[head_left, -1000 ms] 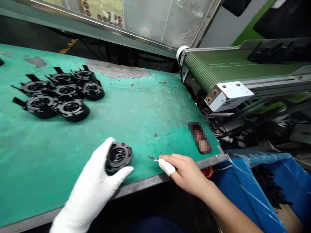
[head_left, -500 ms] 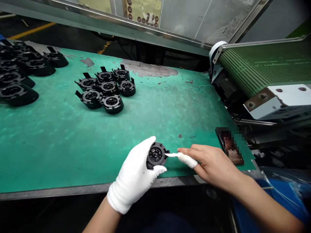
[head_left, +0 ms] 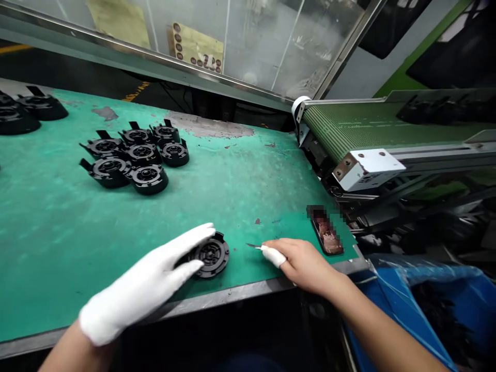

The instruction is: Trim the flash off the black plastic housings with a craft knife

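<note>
Near the front edge of the green table (head_left: 217, 201), a round black part (head_left: 213, 257) lies with its ribbed face up. My left hand (head_left: 155, 274), in a white glove, is at its left side, thumb over the near rim and fingers along the far rim, curved around it. To the right, my right hand (head_left: 306, 263) is bare except for a white cover on the thumb. Its thumb and fingers pinch a small blade (head_left: 253, 246), which points left and is apart from the black part.
Several black round parts (head_left: 145, 152) stand in a group at the left, with more at the far left edge. A phone (head_left: 327, 232) lies at the right. Beyond are a green conveyor (head_left: 349, 124) and a blue bin (head_left: 411, 310).
The view has turned right. The black part, held up before, is now down at the table, and its gap from the blade has widened. My left hand has loosened around it.
</note>
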`<control>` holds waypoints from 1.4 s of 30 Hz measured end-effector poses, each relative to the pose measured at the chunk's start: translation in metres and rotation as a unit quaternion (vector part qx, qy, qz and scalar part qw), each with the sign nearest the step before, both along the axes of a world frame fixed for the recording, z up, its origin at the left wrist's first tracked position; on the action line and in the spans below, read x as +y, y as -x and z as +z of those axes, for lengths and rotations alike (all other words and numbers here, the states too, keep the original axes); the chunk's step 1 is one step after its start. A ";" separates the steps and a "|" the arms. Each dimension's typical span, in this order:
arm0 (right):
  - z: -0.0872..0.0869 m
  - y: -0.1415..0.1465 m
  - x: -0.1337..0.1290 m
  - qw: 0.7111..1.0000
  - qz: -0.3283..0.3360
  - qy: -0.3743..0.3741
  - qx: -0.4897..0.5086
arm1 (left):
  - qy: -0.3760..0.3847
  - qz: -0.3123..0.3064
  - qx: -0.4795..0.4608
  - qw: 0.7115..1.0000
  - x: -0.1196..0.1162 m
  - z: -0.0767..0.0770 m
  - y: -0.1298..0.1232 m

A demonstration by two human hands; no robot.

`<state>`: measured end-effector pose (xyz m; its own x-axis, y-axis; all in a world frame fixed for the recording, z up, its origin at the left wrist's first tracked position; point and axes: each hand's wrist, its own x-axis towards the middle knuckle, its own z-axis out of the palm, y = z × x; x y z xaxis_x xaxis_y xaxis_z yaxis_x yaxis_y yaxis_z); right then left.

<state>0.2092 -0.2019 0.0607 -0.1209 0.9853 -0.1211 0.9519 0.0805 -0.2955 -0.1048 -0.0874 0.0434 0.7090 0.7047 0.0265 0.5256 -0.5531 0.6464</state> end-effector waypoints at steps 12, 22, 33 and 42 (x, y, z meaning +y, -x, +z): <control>0.014 0.043 0.016 0.992 0.101 0.007 0.076 | -0.054 0.221 -0.086 0.970 -0.059 -0.028 -0.027; 0.002 -0.015 0.080 0.984 -0.076 0.037 -0.156 | -0.051 0.203 -0.091 0.974 -0.058 -0.029 -0.024; 0.005 0.052 0.004 0.987 0.121 0.033 0.100 | -0.053 0.284 -0.095 0.953 -0.072 -0.035 -0.036; -0.004 0.061 0.019 0.988 0.140 0.015 0.065 | -0.078 0.259 -0.098 0.958 -0.075 -0.037 -0.035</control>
<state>0.1478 -0.1833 0.0568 -0.4039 0.9075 -0.1154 0.8480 0.3241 -0.4194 -0.0696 -0.1627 0.0063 0.2365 0.9372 0.2565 0.6320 -0.3489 0.6920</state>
